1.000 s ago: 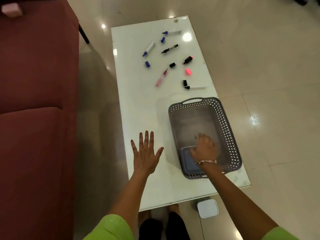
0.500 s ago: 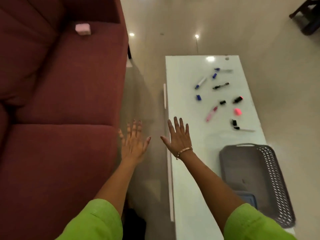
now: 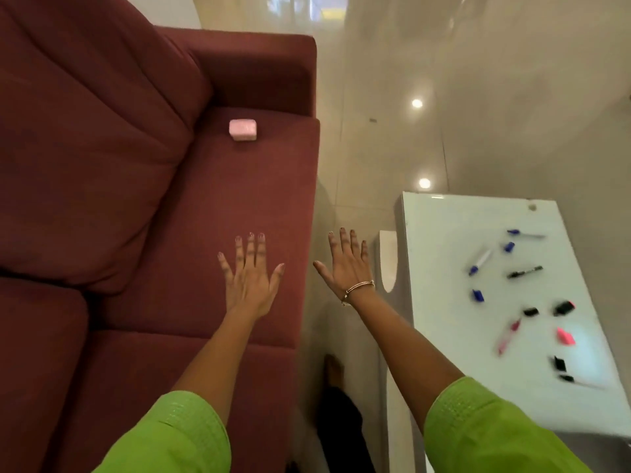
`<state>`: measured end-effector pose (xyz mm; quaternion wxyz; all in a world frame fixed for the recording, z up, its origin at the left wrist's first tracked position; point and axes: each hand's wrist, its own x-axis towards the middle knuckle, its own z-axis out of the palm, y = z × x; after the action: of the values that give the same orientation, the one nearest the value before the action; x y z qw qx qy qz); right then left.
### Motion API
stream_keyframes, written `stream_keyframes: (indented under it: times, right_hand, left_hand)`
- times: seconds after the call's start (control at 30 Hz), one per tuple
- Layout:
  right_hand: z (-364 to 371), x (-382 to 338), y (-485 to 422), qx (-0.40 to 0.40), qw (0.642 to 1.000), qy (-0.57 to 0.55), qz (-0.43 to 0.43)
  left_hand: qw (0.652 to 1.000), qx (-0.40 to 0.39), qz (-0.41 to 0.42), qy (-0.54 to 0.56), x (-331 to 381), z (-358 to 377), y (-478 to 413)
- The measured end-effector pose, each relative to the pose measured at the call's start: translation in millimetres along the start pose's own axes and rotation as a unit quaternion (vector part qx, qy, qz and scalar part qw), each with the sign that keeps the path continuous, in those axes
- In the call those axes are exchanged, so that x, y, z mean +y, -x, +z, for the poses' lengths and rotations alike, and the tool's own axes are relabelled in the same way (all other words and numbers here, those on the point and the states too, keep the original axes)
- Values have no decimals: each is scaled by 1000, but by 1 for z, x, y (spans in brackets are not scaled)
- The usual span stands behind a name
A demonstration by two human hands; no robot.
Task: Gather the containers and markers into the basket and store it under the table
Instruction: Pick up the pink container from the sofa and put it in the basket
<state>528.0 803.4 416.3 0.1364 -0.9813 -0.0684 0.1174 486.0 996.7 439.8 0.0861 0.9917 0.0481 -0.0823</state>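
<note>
Looking down on a big maroon sofa, filling the whole left side, seat cushion running up to the armrest. Then glossy pale floor up the middle and across the top, ceiling lights mirrored in it. On the right, a white worktop, long and narrow, well apart from the sofa. Two arms in bright green sleeves reaching forward from the bottom edge.

Now the left hand, out over the sofa seat, fingers straight and fanned wide, gripping nothing; touching the cushion or hovering above it, can't tell. And the right hand, just the same, spread flat and empty, over the strip of floor between sofa and worktop, thin bracelet at the wrist.

Far up the seat, near the armrest, a small pink container lying on the cushion, well ahead of the left hand. Over on the worktop, the markers scattered loose: blue, black, pink, some uncapped, all a bit blurred. Smallest of all, loose caps dotted among them, blue, black and one pink.
</note>
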Motion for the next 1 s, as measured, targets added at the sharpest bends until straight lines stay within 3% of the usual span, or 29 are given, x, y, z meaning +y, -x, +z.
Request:
stream_keyframes:
  times: [0.3,0.5,0.6,1.0]
  right_hand:
    - [6,-58,-317,-16,997,-3,-81]
    - [45,-94,-458,-36,987,-1,-155]
    - [63,-111,-509,-29,976,10,-214]
    - [85,-158,-588,-10,968,89,-234]
  left_hand:
    - [995,28,-97,10,-69,3,-271]
    - [990,32,-135,24,-115,35,-364]
    - [988,36,-149,32,-131,51,-392]
    - [991,46,-128,0,-154,76,-427]
